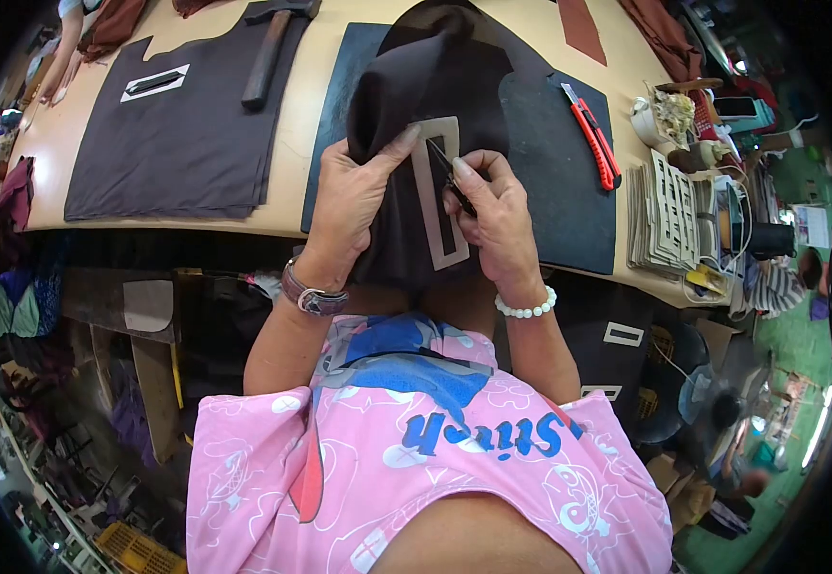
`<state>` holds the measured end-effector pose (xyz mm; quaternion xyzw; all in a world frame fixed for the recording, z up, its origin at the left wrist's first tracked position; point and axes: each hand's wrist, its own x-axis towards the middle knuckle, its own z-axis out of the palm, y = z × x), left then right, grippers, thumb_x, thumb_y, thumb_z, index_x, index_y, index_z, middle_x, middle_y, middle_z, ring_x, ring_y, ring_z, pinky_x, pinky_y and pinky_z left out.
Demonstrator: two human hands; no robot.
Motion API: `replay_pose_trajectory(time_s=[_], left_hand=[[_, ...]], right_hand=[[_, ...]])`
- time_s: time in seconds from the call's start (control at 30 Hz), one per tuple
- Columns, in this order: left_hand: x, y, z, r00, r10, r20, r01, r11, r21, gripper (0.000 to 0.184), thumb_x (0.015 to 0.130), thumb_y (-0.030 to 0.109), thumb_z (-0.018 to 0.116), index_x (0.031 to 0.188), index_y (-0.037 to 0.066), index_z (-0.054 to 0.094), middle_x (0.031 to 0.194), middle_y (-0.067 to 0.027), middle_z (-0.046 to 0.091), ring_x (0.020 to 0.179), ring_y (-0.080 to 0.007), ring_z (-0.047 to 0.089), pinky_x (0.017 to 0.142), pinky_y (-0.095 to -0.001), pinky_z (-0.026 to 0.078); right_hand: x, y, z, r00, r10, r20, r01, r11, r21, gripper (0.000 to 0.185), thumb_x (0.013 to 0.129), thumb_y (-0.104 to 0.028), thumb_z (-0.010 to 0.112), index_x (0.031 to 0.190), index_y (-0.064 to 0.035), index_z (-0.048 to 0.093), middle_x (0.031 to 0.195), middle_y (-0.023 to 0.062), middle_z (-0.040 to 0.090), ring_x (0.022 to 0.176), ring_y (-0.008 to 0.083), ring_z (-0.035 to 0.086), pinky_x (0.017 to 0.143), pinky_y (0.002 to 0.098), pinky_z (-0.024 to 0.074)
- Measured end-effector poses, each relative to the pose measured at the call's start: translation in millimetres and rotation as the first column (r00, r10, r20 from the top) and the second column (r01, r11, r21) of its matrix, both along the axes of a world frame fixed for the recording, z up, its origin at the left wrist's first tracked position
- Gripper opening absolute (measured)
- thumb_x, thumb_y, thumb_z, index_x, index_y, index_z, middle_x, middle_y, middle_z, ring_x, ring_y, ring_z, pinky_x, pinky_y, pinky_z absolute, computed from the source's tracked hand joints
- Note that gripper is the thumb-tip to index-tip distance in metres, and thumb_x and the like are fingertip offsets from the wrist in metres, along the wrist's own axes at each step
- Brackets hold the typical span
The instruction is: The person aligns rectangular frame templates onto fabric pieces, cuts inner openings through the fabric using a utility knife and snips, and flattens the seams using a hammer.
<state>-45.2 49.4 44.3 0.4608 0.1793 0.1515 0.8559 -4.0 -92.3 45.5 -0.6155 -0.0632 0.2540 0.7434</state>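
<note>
My left hand (351,191) pinches the edge of a dark brown sheet of material (435,67), with the thumb on a cream rectangular frame piece (425,191) that lies on it. Between the fingers of my right hand (497,215) is a small black pointed tool (461,194), its tip inside the frame near the upper end. Part of the tool is hidden by the fingers. The sheet drapes over the table's front edge and rests partly on a dark cutting mat (559,201).
A red utility knife (592,136) lies on the mat at right. Beside it stand stacked cream frame pieces (660,215) and a white container (660,120). At left, a hammer (267,59) rests on stacked dark sheets (172,143). Another person's hand (57,77) shows at far left.
</note>
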Motion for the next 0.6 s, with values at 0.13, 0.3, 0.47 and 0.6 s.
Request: replay_pose_trajectory(time_s=[0.13,0.3,0.47,0.6], left_hand=[[-0.7,-0.9,1.0,1.0,-0.002,0.002,0.002,1.0,0.017,0.02,0.081,0.013,0.072,0.093,-0.002,0.064,0.085,-0.009,0.067,0.067,-0.0132,0.064,0.06,-0.025,0.054],[-2.1,-4.0,-3.5,1.0,-0.015,-0.002,0.015,1.0,-0.017,0.02,0.083,0.013,0.07,0.095,-0.001,0.064,0.086,-0.0068,0.067,0.068,-0.012,0.064,0.06,-0.0243,0.053],[-0.4,-19.1,-16.0,0.995,0.101,-0.02,-0.101,0.995,-0.011,0.019,0.086,0.014,0.066,0.098,-0.001,0.064,0.088,-0.0047,0.067,0.07,-0.0105,0.062,0.062,-0.0239,0.05],[0.5,-31.2,-23.6,0.978,0.21,0.007,-0.209,0.976,-0.065,0.019,0.087,0.014,0.065,0.099,-0.001,0.064,0.093,-0.0041,0.066,0.078,-0.0098,0.061,0.069,-0.0237,0.049]], right_hand=[[0.6,-1.7,2.5,0.999,0.01,-0.045,-0.009,0.999,0.031,0.027,0.089,-0.023,0.062,0.098,-0.0024,0.047,0.063,0.0002,0.055,0.048,0.001,0.041,0.041,0.0157,0.028],[-0.7,-2.1,-2.5,1.0,-0.008,-0.014,0.008,1.0,0.023,0.025,0.089,-0.02,0.062,0.097,-0.0014,0.047,0.063,0.0001,0.054,0.052,0.0018,0.043,0.045,0.016,0.0309],[-17.2,-2.0,-3.1,0.993,-0.066,0.098,0.077,0.99,-0.114,0.023,0.093,-0.023,0.055,0.097,-0.0021,0.046,0.064,0.0002,0.054,0.052,0.0019,0.042,0.046,0.0169,0.0318],[-39.2,-8.6,0.3,0.986,-0.057,-0.157,0.058,0.998,-0.002,0.023,0.095,-0.027,0.051,0.099,-0.005,0.044,0.066,0.001,0.052,0.048,0.0023,0.039,0.041,0.0175,0.0302]])
